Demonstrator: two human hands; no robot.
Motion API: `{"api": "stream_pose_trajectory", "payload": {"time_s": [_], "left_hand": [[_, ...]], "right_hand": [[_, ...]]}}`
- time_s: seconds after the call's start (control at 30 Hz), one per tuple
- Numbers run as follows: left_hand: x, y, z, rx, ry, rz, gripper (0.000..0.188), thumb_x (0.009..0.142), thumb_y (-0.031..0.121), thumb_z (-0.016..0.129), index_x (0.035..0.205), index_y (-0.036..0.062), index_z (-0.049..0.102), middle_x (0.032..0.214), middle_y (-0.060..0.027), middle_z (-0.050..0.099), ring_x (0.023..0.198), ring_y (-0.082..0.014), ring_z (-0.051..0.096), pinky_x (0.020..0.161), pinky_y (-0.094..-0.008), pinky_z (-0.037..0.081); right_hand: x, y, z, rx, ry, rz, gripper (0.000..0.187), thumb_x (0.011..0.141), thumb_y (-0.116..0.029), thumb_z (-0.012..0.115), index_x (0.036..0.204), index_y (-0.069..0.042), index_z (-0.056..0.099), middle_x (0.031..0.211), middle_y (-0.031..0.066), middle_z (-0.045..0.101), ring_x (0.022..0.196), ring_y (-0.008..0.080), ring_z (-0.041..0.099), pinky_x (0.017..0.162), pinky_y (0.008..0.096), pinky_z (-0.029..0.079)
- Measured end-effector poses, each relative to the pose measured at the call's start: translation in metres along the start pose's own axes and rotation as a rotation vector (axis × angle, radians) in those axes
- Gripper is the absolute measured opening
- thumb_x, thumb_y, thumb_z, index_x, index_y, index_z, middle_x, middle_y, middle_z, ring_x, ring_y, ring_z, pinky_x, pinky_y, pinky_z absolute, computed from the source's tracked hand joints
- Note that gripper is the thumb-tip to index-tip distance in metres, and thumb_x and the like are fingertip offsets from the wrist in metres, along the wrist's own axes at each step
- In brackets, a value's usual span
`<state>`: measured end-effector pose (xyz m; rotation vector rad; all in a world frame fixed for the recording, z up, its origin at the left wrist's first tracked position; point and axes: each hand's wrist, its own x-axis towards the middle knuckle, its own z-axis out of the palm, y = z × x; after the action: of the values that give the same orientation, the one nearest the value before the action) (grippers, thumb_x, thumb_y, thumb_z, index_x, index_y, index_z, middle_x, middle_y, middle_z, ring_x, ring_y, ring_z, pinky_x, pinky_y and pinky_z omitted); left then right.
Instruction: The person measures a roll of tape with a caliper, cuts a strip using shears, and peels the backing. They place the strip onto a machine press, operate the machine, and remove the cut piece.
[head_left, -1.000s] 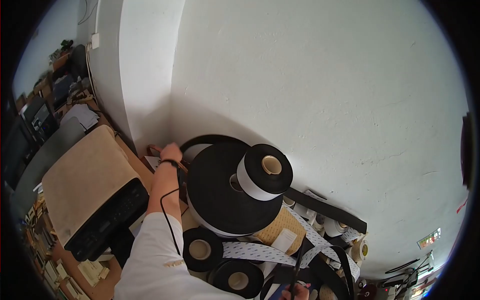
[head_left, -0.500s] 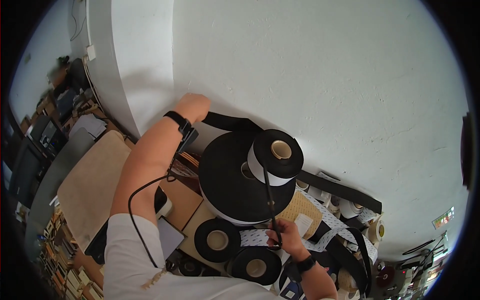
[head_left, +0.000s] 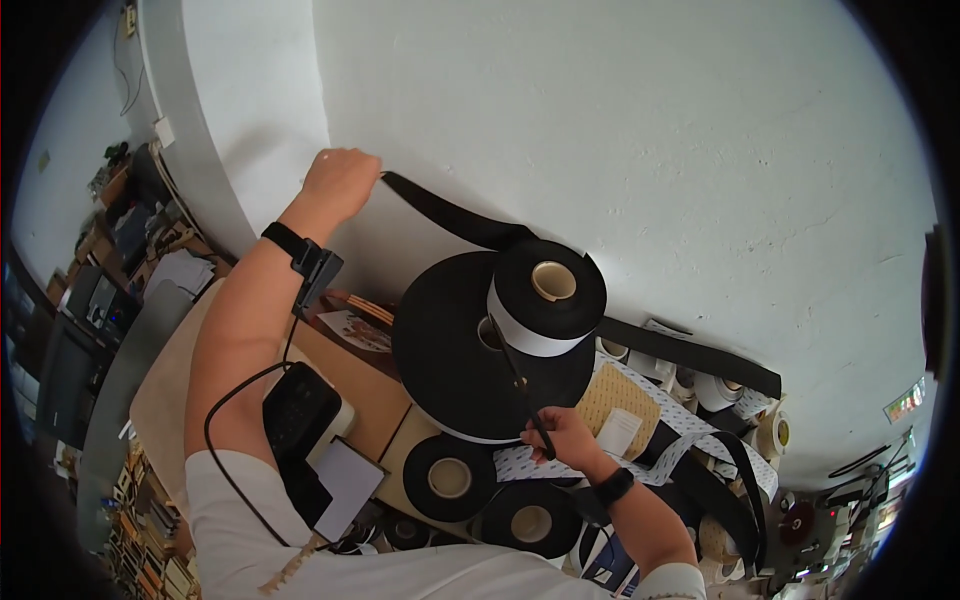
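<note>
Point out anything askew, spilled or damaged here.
The smaller roll sits off-centre on the large black roll, with the lower roll's core hole showing, so the stack looks lopsided. At lower right, loose strips loop untidily over other items instead of being wound. No spill or damage shows clearly.

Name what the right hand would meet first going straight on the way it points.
Probably the large black roll, ahead and to the left; the scissors in the right hand overlap it in view, though depth is unclear.
</note>
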<state>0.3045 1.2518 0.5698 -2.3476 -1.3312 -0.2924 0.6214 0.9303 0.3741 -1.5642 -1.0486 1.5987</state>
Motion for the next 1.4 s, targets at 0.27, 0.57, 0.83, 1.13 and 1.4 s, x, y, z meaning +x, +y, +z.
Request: {"api": "stream_pose_trajectory", "payload": {"time_s": [0.27,0.57,0.83,1.13,1.4], "left_hand": [[0.009,0.033,-0.096,0.192,0.207,0.245,0.010,0.079,0.000,0.060,0.072,0.0008,0.068,0.081,-0.0206,0.069,0.078,-0.0370,0.070,0.069,-0.0444,0.056],[-0.044,0.032,0.003,-0.016,-0.638,0.055,0.029,0.085,0.023,0.072,0.103,0.0014,0.073,0.101,-0.0216,0.071,0.099,-0.0399,0.067,0.085,-0.0487,0.054],[-0.014,0.080,0.129,-0.451,-0.290,-0.122,0.033,0.087,0.028,0.071,0.103,0.0003,0.074,0.107,-0.0224,0.071,0.101,-0.0410,0.068,0.088,-0.0487,0.055],[-0.057,0.052,0.286,-0.499,-0.583,-0.460,0.033,0.082,0.014,0.064,0.107,-0.0057,0.071,0.116,-0.0279,0.067,0.110,-0.0433,0.064,0.094,-0.0493,0.052],[-0.036,0.054,0.259,-0.548,-0.923,-0.290,0.041,0.082,0.022,0.070,0.120,0.0060,0.071,0.123,-0.0173,0.069,0.112,-0.0370,0.064,0.091,-0.0448,0.051]], "right_hand": [[-0.036,-0.071,-0.034,0.020,0.021,-0.149,0.026,0.089,-0.022,0.073,0.093,0.001,0.062,0.070,0.0072,0.066,0.058,0.0176,0.066,0.056,0.0291,0.052],[-0.014,-0.094,-0.084,0.105,-0.040,-0.096,0.031,0.093,-0.030,0.067,0.089,0.000,0.060,0.068,0.0082,0.061,0.061,0.0212,0.067,0.057,0.0314,0.051],[-0.056,-0.093,-0.111,-0.163,0.035,-0.186,0.031,0.094,-0.030,0.064,0.088,0.000,0.059,0.070,0.0082,0.060,0.063,0.0206,0.066,0.056,0.0316,0.050],[-0.181,-0.088,-0.097,0.033,0.431,-0.134,0.043,0.080,-0.033,0.075,0.098,0.004,0.060,0.072,0.0089,0.060,0.060,0.0234,0.065,0.055,0.0331,0.052],[-0.207,-0.064,-0.113,0.125,0.492,-0.010,0.045,0.073,-0.030,0.079,0.094,0.005,0.060,0.072,0.0101,0.062,0.058,0.0249,0.065,0.055,0.0339,0.055]]}}
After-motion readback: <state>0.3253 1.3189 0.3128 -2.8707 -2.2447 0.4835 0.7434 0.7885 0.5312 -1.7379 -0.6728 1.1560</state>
